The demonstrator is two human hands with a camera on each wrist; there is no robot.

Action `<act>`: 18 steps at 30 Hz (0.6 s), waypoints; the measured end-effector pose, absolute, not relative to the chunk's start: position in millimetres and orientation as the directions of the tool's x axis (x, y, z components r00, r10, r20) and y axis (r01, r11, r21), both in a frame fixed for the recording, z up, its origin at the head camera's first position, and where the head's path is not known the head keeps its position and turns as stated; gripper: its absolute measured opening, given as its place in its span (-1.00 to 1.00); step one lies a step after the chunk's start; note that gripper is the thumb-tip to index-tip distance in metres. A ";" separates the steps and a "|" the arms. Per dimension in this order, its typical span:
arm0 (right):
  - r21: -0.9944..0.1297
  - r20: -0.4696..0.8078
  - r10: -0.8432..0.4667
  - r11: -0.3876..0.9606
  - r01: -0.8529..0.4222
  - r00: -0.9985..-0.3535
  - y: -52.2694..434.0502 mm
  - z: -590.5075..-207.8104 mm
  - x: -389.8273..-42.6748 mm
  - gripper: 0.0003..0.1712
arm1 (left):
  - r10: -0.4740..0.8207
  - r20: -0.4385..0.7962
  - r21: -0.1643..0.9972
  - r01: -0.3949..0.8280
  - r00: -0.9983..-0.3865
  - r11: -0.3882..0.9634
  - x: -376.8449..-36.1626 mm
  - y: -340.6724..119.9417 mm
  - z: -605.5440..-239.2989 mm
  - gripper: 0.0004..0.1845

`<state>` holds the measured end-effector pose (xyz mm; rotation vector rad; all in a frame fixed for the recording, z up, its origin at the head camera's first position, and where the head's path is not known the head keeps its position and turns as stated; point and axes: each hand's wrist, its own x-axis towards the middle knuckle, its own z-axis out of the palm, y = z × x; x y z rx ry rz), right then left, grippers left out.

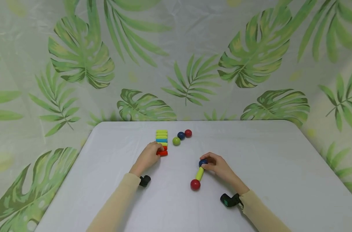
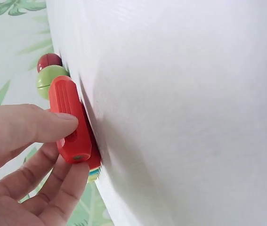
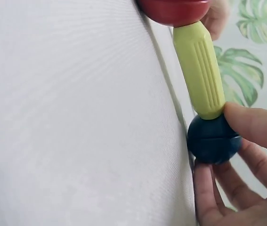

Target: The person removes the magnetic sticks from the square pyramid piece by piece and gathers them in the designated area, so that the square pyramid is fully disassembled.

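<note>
My left hand (image 1: 149,157) pinches a red rod (image 2: 69,117) between thumb and fingers, at the near end of a row of rods. The rod has grooves along its side and a small hole in its end. To the right, my right hand (image 1: 219,166) grips a dark blue ball (image 3: 214,139) with thumb and fingertips. That ball is joined to one end of a yellow-green rod (image 3: 199,70). At the rod's other end is a red ball (image 1: 195,184), nearer the table's front.
Several yellow-green rods (image 1: 161,131) and a blue rod (image 1: 161,140) lie side by side beyond the left hand. Beside them are a green ball (image 1: 176,140), a second dark blue ball (image 1: 181,135) and another red ball (image 1: 188,133). A leaf-patterned cloth hangs behind the white table (image 1: 268,161).
</note>
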<state>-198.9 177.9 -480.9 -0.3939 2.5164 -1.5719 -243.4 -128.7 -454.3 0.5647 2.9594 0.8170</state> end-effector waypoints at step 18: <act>-0.843 0.025 -0.416 0.481 -0.243 -0.909 195.2 -478.8 -192.4 -0.68 | 0.335 0.160 0.465 0.370 -0.928 0.804 -250.9 -133.0 -458.2 -0.74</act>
